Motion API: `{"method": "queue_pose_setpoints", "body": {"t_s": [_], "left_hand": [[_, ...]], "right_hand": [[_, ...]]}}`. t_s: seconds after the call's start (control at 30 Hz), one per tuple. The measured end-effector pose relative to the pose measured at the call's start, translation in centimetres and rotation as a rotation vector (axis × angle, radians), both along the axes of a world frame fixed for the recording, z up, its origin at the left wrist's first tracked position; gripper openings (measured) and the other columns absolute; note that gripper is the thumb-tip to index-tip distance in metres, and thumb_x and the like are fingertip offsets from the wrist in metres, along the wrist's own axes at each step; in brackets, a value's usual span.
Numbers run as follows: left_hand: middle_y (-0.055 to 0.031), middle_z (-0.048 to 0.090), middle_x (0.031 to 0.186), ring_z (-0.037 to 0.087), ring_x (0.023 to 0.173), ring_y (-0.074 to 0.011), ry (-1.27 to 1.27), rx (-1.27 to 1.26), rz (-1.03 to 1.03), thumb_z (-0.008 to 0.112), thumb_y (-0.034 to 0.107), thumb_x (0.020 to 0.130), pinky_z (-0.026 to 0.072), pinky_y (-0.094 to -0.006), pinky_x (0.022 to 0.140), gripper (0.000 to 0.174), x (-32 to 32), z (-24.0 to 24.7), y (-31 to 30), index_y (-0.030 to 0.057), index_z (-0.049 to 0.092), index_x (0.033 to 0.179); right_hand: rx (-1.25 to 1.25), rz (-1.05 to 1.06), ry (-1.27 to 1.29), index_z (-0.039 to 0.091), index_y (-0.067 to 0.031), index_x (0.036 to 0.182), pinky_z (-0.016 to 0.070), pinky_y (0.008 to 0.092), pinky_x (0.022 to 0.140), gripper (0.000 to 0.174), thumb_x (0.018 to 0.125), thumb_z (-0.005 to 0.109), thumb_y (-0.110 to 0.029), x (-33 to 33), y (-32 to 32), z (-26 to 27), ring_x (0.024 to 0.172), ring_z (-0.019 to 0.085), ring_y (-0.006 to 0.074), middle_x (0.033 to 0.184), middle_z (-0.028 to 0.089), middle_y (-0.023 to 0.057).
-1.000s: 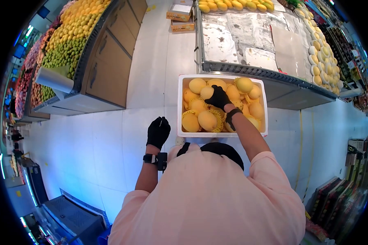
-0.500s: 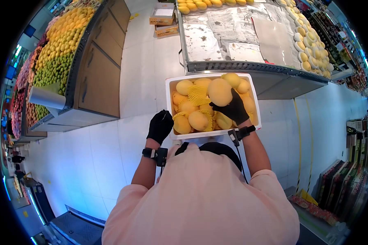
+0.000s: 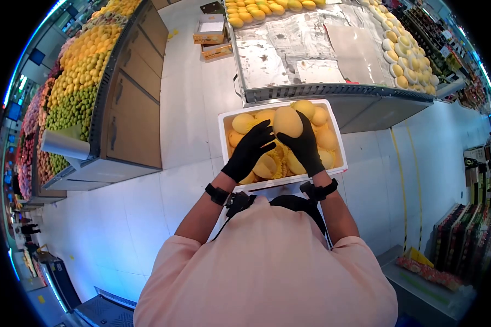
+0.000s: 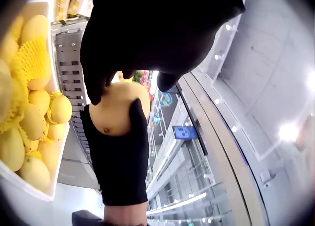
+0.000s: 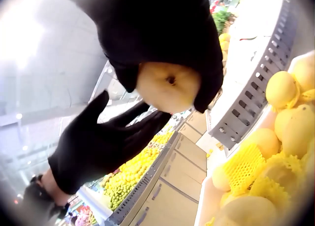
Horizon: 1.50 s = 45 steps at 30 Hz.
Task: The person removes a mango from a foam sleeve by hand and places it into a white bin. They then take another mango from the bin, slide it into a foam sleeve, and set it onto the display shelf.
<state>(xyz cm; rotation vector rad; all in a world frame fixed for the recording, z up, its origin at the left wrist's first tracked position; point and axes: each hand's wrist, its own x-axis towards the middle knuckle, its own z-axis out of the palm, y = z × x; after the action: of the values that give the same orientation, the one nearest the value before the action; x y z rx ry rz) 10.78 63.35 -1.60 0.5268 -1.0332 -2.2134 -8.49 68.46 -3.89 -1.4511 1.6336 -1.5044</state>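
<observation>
A round yellow fruit (image 3: 288, 121) is in the black-gloved right hand (image 3: 305, 146), above a white foam box (image 3: 223, 131) full of yellow fruit. In the right wrist view, the right hand (image 5: 157, 34) curls its fingers and thumb round the fruit (image 5: 170, 85), its dimpled end showing. The gloved left hand (image 3: 251, 151) is beside the fruit with fingers spread and slightly bent. In the left wrist view, the left hand (image 4: 152, 34) reaches over the held fruit (image 4: 118, 107); whether its fingertips touch it cannot be told.
Beyond the box stands a display table (image 3: 289, 90) with papers and rows of yellow fruit. A slanted stand of green and yellow fruit (image 3: 79, 87) is at the left. Small cartons (image 3: 210, 38) lie on the floor behind. Yellow foam nets (image 5: 244, 169) wrap some fruit in the box.
The right hand took hold of a fruit and lifted it out of the box, then shifted slightly left. The left hand has moved from beside the box to near that fruit, its fingers spreading.
</observation>
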Motion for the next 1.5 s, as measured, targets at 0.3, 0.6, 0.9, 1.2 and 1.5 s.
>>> {"method": "queue_pose_setpoints", "body": {"t_s": [0.3,0.6,0.9,1.2,1.5], "left_hand": [[-0.0115,0.054,0.131,0.056,0.117,-0.0225,-0.033,0.271,0.056,0.069,0.021,0.089,0.0509,-0.0332,0.092,0.056,-0.6,0.9,-1.2,0.0023,0.043,0.136],[-0.0028,0.067,0.109,0.065,0.094,-0.0203,-0.737,-1.284,0.369,0.081,0.034,0.073,0.0517,-0.033,0.082,0.042,0.0,3.4,0.3,0.0157,0.067,0.108],[-0.0063,0.068,0.107,0.064,0.103,-0.0195,-0.826,-0.915,0.278,0.077,0.032,0.078,0.0512,-0.0332,0.089,0.042,-0.1,6.2,1.4,0.0078,0.065,0.111],[-0.0122,0.049,0.138,0.051,0.125,-0.0239,-0.268,-0.467,0.205,0.079,0.014,0.077,0.047,-0.0363,0.102,0.077,-0.9,0.7,-0.8,0.005,0.039,0.142],[-0.0085,0.048,0.138,0.049,0.126,-0.0198,-0.268,-0.605,0.167,0.079,0.005,0.076,0.0495,-0.0342,0.1,0.082,-3.1,0.3,-0.3,0.0075,0.036,0.145]], "right_hand": [[0.066,0.114,-0.305,0.036,-0.0027,0.14,0.0552,0.0287,0.084,0.065,0.084,0.068,-0.001,-0.5,1.9,2.2,0.106,0.061,0.0192,0.13,0.052,0.0122],[0.189,0.256,-0.529,0.06,-0.0039,0.117,0.0541,0.0258,0.075,0.023,0.094,0.057,-0.007,-1.7,2.5,2.3,0.091,0.065,0.013,0.108,0.065,0.005],[0.228,0.317,-0.516,0.057,-0.0046,0.121,0.0539,0.0261,0.074,0.028,0.098,0.056,-0.02,-1.1,1.9,3.1,0.094,0.064,0.0137,0.109,0.064,0.0056],[0.085,0.265,-0.294,0.036,-0.0049,0.142,0.0521,0.0326,0.089,0.076,0.08,0.079,-0.017,0.8,1.6,3.7,0.114,0.057,0.0206,0.128,0.053,0.0126],[0.072,0.245,-0.524,0.042,0.0008,0.134,0.0495,0.0349,0.095,0.063,0.083,0.075,-0.015,-1.2,2.5,2.2,0.113,0.056,0.0218,0.125,0.055,0.0118]]}}
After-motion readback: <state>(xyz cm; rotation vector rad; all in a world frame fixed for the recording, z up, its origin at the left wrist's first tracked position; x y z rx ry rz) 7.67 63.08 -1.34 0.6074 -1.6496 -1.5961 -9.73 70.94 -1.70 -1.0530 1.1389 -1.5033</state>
